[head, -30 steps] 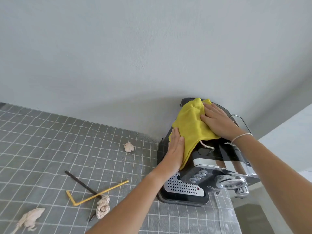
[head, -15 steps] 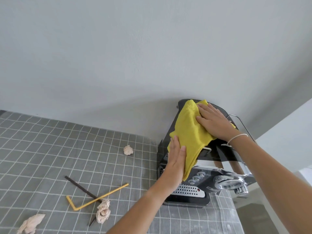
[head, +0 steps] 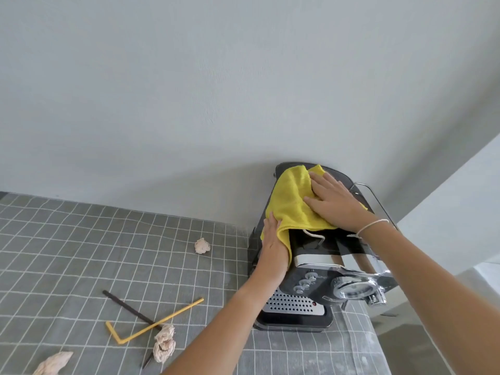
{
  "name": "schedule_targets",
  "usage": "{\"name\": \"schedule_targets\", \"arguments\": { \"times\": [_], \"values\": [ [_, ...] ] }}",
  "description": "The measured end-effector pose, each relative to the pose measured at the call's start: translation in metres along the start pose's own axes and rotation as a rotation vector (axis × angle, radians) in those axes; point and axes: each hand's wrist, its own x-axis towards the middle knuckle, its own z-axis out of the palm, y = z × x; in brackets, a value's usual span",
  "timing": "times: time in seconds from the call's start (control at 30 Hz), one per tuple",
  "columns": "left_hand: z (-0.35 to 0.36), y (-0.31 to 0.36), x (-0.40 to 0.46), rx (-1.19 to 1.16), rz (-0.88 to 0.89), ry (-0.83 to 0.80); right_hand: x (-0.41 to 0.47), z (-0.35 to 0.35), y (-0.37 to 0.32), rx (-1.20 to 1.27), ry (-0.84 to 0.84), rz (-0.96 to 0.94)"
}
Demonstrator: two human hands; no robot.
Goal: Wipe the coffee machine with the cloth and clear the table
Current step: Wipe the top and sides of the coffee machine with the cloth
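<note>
A black and chrome coffee machine (head: 311, 282) stands at the table's right end against the wall. A yellow cloth (head: 290, 201) is draped over its top and left side. My right hand (head: 334, 203) lies flat on the cloth on top of the machine, fingers spread. My left hand (head: 273, 243) presses the hanging part of the cloth against the machine's left side. On the grey checked tablecloth (head: 81, 239) lie a yellow bent straw (head: 157, 324), a dark stick (head: 127, 307) and crumpled paper wads (head: 164, 343), (head: 202, 246), (head: 52, 364).
A plain grey wall (head: 216, 90) rises directly behind the table and the machine. The table's right edge runs just past the machine, with floor (head: 411, 353) below. A white surface (head: 460, 212) stands at the far right.
Both hands have slid the cloth further back and up over the machine, uncovering more of its front. The view has shifted slightly.
</note>
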Motion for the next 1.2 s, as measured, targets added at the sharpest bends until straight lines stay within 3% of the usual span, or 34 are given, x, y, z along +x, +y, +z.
{"name": "schedule_targets", "arguments": {
  "times": [0.2,0.3,0.47,0.6,0.77,0.9,0.97,1.07,1.2],
  "values": [
    [0.003,0.014,-0.009,-0.078,-0.062,-0.036,-0.052,-0.014,-0.003,-0.01,-0.237,-0.023],
    [0.005,0.027,-0.008,-0.171,0.001,-0.065,-0.065,-0.016,0.0,0.074,-0.275,0.02],
    [0.007,0.049,0.008,-0.118,0.083,-0.045,-0.053,-0.003,0.008,0.219,-0.087,0.086],
    [0.005,0.067,0.023,0.168,0.181,-0.052,-0.029,0.001,0.017,0.307,0.033,0.176],
    [0.003,0.08,0.041,0.459,0.1,-0.082,-0.017,0.006,0.017,0.331,0.084,0.256],
    [0.007,0.089,0.031,1.18,0.219,-0.057,-0.039,0.009,0.019,0.329,0.063,0.302],
    [0.014,0.092,0.026,1.374,0.266,-0.136,-0.049,0.012,0.021,0.319,0.044,0.339],
    [0.024,0.098,0.024,1.518,0.246,-0.242,-0.044,0.02,0.028,0.248,0.029,0.362],
    [0.033,0.116,0.029,1.512,0.131,-0.31,-0.023,0.021,0.04,0.226,0.001,0.397]
  ]
}}
